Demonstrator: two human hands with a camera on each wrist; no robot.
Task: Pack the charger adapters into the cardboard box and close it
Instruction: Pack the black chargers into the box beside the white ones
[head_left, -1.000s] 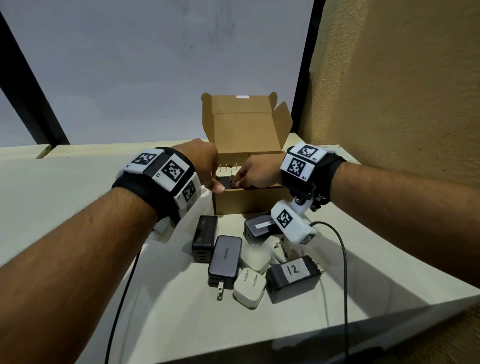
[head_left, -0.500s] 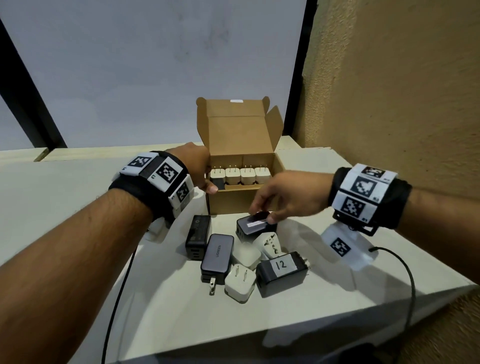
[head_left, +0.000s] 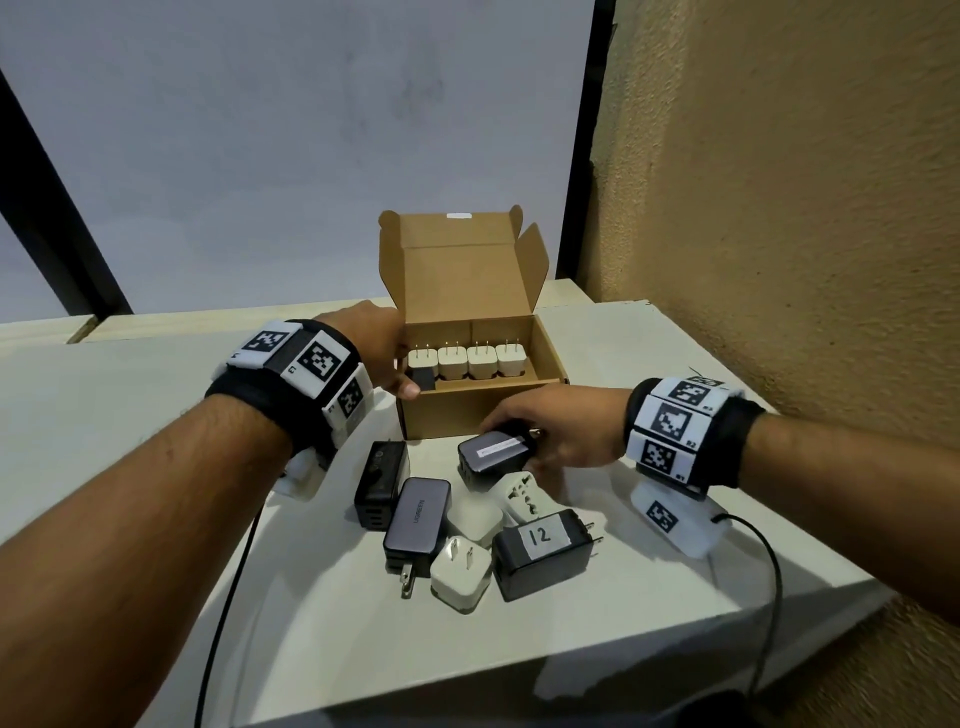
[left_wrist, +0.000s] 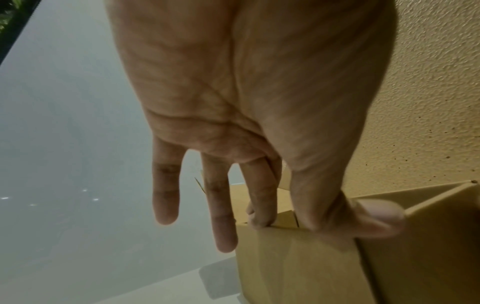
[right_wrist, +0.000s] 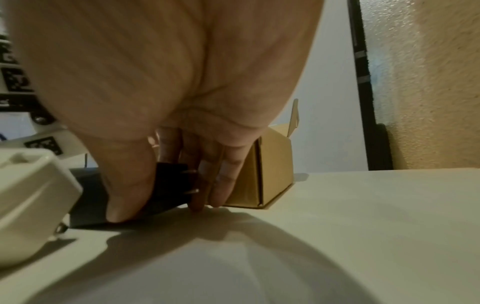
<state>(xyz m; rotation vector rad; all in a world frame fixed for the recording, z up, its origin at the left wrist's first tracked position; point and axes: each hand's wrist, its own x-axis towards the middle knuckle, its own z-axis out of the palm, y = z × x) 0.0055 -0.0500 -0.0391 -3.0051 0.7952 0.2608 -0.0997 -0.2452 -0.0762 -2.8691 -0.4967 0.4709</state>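
An open cardboard box (head_left: 457, 410) stands on the white table (head_left: 649, 364), lid up, with a row of white adapters (head_left: 466, 361) and one black one inside. My left hand (head_left: 382, 353) grips the box's left wall (left_wrist: 298, 257), thumb inside at the corner. My right hand (head_left: 550, 431) grips a black adapter with a white label (head_left: 493, 454) just in front of the box; the thumb and fingers pinch its sides (right_wrist: 168, 185) near the prongs. Several more adapters lie loose in front, among them a black one marked 12 (head_left: 540, 551) and a grey one (head_left: 418, 522).
A textured tan wall (head_left: 779, 208) rises close on the right, and a pale panel with black frame bars stands behind the box. Cables (head_left: 769, 571) run from both wrists over the table's front edge. A white travel adapter (right_wrist: 31, 201) lies beside my right hand.
My right hand left the box, came down in front of it and took hold of the labelled black adapter. The left hand stayed on the box's left wall.
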